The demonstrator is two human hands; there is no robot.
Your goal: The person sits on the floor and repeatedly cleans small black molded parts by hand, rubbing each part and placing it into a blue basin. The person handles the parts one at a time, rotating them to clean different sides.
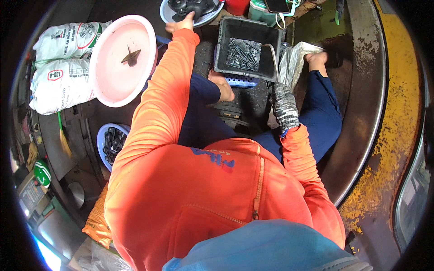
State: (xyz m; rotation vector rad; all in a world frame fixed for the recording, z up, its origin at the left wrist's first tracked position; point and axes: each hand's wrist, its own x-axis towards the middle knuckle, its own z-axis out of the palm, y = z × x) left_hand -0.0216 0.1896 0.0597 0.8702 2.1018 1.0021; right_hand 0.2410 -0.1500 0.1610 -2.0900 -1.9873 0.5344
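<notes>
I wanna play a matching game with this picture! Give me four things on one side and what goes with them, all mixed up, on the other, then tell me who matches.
Things:
1. Left hand
2. Right hand
3. Pink basin
4. Black tub

Matches:
A. holds a pile of thin rods
B. bare, at the black parts
C. has one dark, pointed thing inside
D. wears a grey knitted glove

Right pairs: 1-B, 2-D, 3-C, 4-A
</notes>
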